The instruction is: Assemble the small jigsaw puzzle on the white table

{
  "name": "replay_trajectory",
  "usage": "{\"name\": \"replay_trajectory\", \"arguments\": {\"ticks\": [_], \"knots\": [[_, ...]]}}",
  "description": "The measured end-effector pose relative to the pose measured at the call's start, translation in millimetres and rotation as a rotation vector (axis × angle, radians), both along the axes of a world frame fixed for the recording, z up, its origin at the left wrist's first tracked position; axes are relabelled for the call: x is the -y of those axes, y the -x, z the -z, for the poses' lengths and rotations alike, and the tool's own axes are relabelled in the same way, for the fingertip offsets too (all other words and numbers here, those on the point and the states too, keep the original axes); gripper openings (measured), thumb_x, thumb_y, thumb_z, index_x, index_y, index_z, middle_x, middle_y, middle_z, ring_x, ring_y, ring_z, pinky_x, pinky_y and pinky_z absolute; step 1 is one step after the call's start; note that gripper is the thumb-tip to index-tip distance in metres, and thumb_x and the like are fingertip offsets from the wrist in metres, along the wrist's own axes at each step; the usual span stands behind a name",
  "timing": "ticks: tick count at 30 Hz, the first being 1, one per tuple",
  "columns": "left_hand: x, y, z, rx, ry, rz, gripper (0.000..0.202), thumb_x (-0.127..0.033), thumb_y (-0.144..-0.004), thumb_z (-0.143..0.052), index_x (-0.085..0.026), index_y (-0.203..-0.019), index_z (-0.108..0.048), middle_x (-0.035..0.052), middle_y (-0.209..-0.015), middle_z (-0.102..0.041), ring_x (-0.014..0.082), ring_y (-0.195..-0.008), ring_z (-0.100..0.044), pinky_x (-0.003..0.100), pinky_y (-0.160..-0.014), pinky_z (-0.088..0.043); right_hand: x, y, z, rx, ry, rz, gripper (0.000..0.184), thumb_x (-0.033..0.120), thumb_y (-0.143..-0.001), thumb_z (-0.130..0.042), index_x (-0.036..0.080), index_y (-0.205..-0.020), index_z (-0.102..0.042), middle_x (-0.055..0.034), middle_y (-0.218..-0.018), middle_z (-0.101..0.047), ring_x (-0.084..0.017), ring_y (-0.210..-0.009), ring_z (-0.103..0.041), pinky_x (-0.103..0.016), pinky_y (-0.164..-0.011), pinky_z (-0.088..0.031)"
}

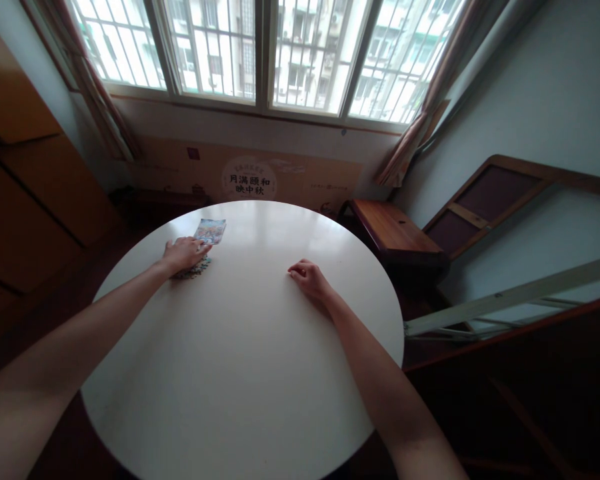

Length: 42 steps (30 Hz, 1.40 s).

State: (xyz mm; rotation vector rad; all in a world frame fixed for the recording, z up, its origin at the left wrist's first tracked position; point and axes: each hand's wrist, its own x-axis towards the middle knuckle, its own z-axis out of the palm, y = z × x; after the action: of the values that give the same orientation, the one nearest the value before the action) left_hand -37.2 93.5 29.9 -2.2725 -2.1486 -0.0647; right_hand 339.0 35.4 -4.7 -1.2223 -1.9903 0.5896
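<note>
Small pieces (197, 269) under left hand (184, 254), its fingers loosely spread — likely light, stiff; grip edges; right hand (309, 276) curled, well apart — can't tell if pinching.

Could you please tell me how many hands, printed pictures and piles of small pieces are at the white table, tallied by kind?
Hands: 2 (left hand, right hand)
Printed picture: 1
Pile of small pieces: 1
Total: 4
</note>
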Motion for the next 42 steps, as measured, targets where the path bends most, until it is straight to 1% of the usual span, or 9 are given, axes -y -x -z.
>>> {"name": "replay_trajectory", "arguments": {"ticks": [4, 10, 16, 21, 26, 30, 35, 39, 42], "knots": [[18.1, 3.7, 4.5, 0.016, -0.167, 0.015, 0.066, -0.063, -0.083, -0.039, -0.019, -0.131, -0.051, 0.0164, -0.136, -0.049, 0.0357, -0.131, -0.036, 0.053, -0.103, -0.029, -0.5, -0.3, 1.4, 0.005, -0.011, 0.004, 0.015, 0.018, -0.081, -0.058, 0.015, -0.084, -0.072, -0.0036, -0.082, -0.059, -0.010, -0.067, -0.053, -0.024, -0.069, -0.044], [43.4, -8.8, 15.4, 0.040, -0.245, 0.340, 0.050, -0.051, -0.086, -0.042, -0.022, -0.121, -0.062, 0.0079, -0.133, -0.055, 0.0279, -0.121, -0.051, 0.042, -0.106, -0.031, 0.4, -0.6, 0.3, 0.017, -0.017, 0.007, 0.016, 0.019, -0.081, -0.057, 0.014, -0.085, -0.072, -0.0043, -0.083, -0.060, -0.011, -0.068, -0.054, -0.025, -0.070, -0.045], [40.6, 1.5, 17.8, 0.084, -0.290, 0.271, 0.041, -0.038, -0.087, -0.037, -0.021, -0.101, -0.071, 0.0046, -0.118, -0.066, 0.0250, -0.107, -0.061, 0.036, -0.096, -0.043, 1.9, -0.1, -2.1, 0.027, -0.020, 0.017, 0.016, 0.018, -0.081, -0.057, 0.014, -0.084, -0.072, -0.0042, -0.083, -0.060, -0.010, -0.067, -0.053, -0.024, -0.069, -0.045], [39.7, 6.0, 17.3, 0.115, -0.312, 0.178, 0.037, -0.035, -0.084, -0.042, -0.020, -0.103, -0.071, 0.0064, -0.117, -0.067, 0.0265, -0.107, -0.061, 0.037, -0.096, -0.045, 1.2, 0.0, -1.1, 0.023, -0.020, 0.017, 0.015, 0.018, -0.080, -0.058, 0.015, -0.084, -0.072, -0.0036, -0.082, -0.060, -0.010, -0.067, -0.053, -0.024, -0.069, -0.045], [48.1, -33.9, 12.6, 0.259, -0.412, 0.298, 0.038, -0.035, -0.087, -0.042, -0.015, -0.104, -0.069, 0.0092, -0.114, -0.067, 0.0256, -0.107, -0.061, 0.039, -0.098, -0.044, 1.3, 0.5, 0.1, 0.022, -0.040, 0.022, 0.015, 0.016, -0.079, -0.057, 0.015, -0.082, -0.071, -0.0034, -0.080, -0.060, -0.010, -0.066, -0.053, -0.024, -0.067, -0.045], [57.8, -74.3, 15.7, 0.401, -0.318, 0.492, 0.038, -0.040, -0.090, -0.042, -0.017, -0.103, -0.069, 0.0085, -0.114, -0.067, 0.0228, -0.103, -0.063, 0.037, -0.096, -0.046, 2.0, 0.8, -1.7, 0.008, -0.089, 0.043, 0.016, 0.021, -0.083, -0.054, 0.016, -0.081, -0.069, -0.0031, -0.078, -0.061, -0.012, -0.066, -0.055, -0.024, -0.065, -0.043], [67.5, -84.9, 29.3, 0.313, -0.240, 0.611, 0.041, -0.043, -0.091, -0.041, -0.021, -0.117, -0.064, 0.0078, -0.130, -0.058, 0.0254, -0.123, -0.051, 0.043, -0.107, -0.034, 4.4, -0.4, -9.3, 0.124, -0.190, 0.262, 0.033, 0.035, -0.091, -0.045, 0.017, -0.068, -0.062, -0.0026, -0.069, -0.059, -0.014, -0.064, -0.054, -0.026, -0.069, -0.042], [74.7, -78.6, 30.1, 0.248, -0.154, 0.559, 0.058, -0.057, -0.089, -0.038, -0.022, -0.135, -0.049, 0.0084, -0.144, -0.044, 0.0277, -0.134, -0.037, 0.046, -0.112, -0.026, 9.0, 0.8, -13.3, 0.300, -0.207, 0.379, 0.031, 0.039, -0.092, -0.045, 0.019, -0.089, -0.068, -0.0076, -0.095, -0.066, -0.020, -0.092, -0.058, -0.035, -0.088, -0.038], [78.7, -79.1, 26.6, 0.164, -0.067, 0.526, 0.071, -0.065, -0.087, -0.034, -0.022, -0.143, -0.037, 0.0085, -0.151, -0.030, 0.0307, -0.140, -0.025, 0.050, -0.113, -0.019, 11.8, 4.7, -13.1, 0.454, -0.121, 0.418, 0.045, 0.052, -0.090, -0.045, 0.023, -0.121, -0.059, -0.0109, -0.132, -0.053, -0.027, -0.122, -0.044, -0.043, -0.101, -0.029]]}}
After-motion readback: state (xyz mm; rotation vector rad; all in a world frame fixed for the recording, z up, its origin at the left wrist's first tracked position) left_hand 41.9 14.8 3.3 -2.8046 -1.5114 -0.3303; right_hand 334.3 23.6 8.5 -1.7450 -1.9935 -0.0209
